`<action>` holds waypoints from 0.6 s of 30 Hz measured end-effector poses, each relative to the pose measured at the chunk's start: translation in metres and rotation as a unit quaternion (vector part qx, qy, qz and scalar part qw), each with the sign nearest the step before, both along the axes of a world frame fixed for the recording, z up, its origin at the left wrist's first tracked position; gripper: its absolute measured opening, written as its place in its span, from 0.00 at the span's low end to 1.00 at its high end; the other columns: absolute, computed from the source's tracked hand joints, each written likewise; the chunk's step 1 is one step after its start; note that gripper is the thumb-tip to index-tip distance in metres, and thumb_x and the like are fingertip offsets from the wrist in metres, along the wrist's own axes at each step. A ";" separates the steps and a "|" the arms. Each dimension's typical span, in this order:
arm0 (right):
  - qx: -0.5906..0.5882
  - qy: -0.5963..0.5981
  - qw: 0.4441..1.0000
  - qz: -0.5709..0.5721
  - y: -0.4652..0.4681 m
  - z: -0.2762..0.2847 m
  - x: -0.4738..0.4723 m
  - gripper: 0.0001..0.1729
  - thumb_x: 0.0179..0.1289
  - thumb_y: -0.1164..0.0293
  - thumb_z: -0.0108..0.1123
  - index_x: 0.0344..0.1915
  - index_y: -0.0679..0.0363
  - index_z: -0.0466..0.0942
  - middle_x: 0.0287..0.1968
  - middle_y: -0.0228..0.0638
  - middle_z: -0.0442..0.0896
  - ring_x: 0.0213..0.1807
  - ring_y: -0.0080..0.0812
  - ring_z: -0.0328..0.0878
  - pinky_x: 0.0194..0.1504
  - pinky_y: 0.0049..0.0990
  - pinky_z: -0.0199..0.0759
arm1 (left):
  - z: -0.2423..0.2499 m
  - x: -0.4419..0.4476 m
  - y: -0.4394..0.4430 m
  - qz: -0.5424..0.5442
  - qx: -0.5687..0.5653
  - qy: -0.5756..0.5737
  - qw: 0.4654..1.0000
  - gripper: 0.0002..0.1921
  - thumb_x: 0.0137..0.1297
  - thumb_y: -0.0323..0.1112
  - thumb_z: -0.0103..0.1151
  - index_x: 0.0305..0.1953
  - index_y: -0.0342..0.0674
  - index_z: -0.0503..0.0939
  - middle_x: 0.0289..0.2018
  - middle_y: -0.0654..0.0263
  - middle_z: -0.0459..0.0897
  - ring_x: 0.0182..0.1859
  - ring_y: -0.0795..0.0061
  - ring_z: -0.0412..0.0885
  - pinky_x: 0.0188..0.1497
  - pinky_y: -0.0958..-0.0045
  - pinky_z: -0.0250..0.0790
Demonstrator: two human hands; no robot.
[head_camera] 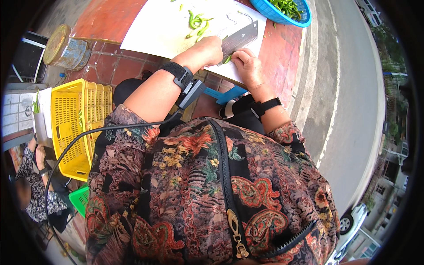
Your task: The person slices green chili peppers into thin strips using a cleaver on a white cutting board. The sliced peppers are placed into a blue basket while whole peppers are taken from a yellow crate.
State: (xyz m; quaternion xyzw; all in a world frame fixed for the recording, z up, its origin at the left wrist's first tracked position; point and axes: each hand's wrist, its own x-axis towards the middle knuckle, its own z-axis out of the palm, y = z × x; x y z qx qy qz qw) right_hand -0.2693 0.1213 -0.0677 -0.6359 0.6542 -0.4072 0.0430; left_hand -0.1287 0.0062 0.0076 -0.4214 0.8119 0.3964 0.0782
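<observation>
My left hand (211, 51) is closed around the handle of a cleaver (241, 38), its wide blade slanting away to the upper right over a white cutting board (155, 25). Close to the blade's near end, my right hand (246, 64) pinches a green chili pepper (227, 59) between thumb and fingers, at the board's near edge. Farther up the board lies a loose pile of green chili peppers (198, 24). The cleaver's handle is mostly hidden in my left fist.
A blue plastic basket (306, 16) of green peppers stands on the red table (280, 56) at the upper right. To the left are yellow crates (71, 165), a rusty metal drum (74, 49), a green basket (79, 198) and another person (43, 198). A road (354, 82) runs along the right.
</observation>
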 end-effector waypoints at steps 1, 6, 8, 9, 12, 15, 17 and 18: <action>0.000 0.006 1.000 0.000 0.000 0.001 0.000 0.05 0.53 0.79 0.65 0.32 0.61 0.80 0.35 0.36 0.81 0.38 0.41 0.81 0.42 0.30 0.75 | -0.003 0.000 -0.001 0.013 0.003 0.013 1.000 0.08 0.55 0.23 0.51 0.29 0.24 0.81 0.20 0.49 0.80 0.21 0.58 0.81 0.21 0.61 0.72; -0.005 0.018 1.000 0.000 -0.001 0.001 0.003 0.04 0.54 0.78 0.66 0.32 0.61 0.81 0.35 0.36 0.81 0.38 0.41 0.81 0.41 0.31 0.76 | -0.020 0.026 -0.012 0.132 0.169 0.166 0.963 0.08 0.59 0.27 0.54 0.28 0.27 0.78 0.18 0.59 0.78 0.16 0.67 0.75 0.16 0.66 0.67; -0.015 0.021 1.000 -0.009 -0.002 -0.001 0.005 0.03 0.55 0.77 0.66 0.31 0.61 0.81 0.35 0.38 0.81 0.38 0.42 0.81 0.40 0.32 0.77 | -0.023 0.035 -0.014 0.170 0.196 0.219 0.941 0.08 0.63 0.30 0.55 0.33 0.29 0.77 0.18 0.65 0.76 0.15 0.76 0.70 0.15 0.71 0.65; -0.028 0.025 0.999 -0.008 -0.002 -0.001 0.006 0.03 0.55 0.78 0.66 0.32 0.61 0.81 0.36 0.38 0.81 0.39 0.42 0.81 0.40 0.32 0.77 | -0.022 0.039 -0.017 0.174 0.175 0.253 0.936 0.08 0.63 0.30 0.55 0.34 0.30 0.77 0.18 0.66 0.76 0.15 0.77 0.70 0.15 0.71 0.65; -0.070 0.036 0.997 -0.004 -0.001 -0.001 0.007 0.06 0.56 0.79 0.64 0.34 0.61 0.80 0.38 0.39 0.81 0.39 0.43 0.81 0.39 0.33 0.77 | -0.007 0.056 -0.026 0.181 0.117 0.327 0.920 0.08 0.65 0.30 0.52 0.39 0.32 0.78 0.18 0.67 0.75 0.16 0.81 0.70 0.17 0.75 0.65; -0.102 0.038 0.994 -0.029 0.008 0.003 0.009 0.08 0.57 0.82 0.60 0.37 0.61 0.78 0.38 0.40 0.80 0.37 0.43 0.80 0.38 0.34 0.76 | 0.009 0.073 -0.017 0.141 0.064 0.288 0.945 0.10 0.66 0.31 0.51 0.44 0.34 0.79 0.18 0.68 0.75 0.16 0.82 0.70 0.17 0.76 0.64; -0.111 0.029 0.991 -0.067 0.014 0.008 0.010 0.09 0.57 0.83 0.58 0.38 0.61 0.77 0.37 0.41 0.78 0.36 0.44 0.79 0.37 0.35 0.75 | 0.016 0.081 -0.005 0.078 0.100 0.197 0.972 0.14 0.65 0.31 0.51 0.49 0.35 0.79 0.18 0.70 0.75 0.16 0.82 0.70 0.17 0.76 0.65; -0.090 -0.011 0.993 -0.082 0.018 0.009 0.013 0.09 0.56 0.84 0.57 0.37 0.61 0.76 0.36 0.41 0.77 0.34 0.45 0.78 0.36 0.36 0.75 | 0.018 0.083 0.001 0.051 0.110 0.159 0.980 0.21 0.67 0.31 0.52 0.61 0.36 0.74 0.18 0.73 0.74 0.16 0.86 0.68 0.17 0.82 0.63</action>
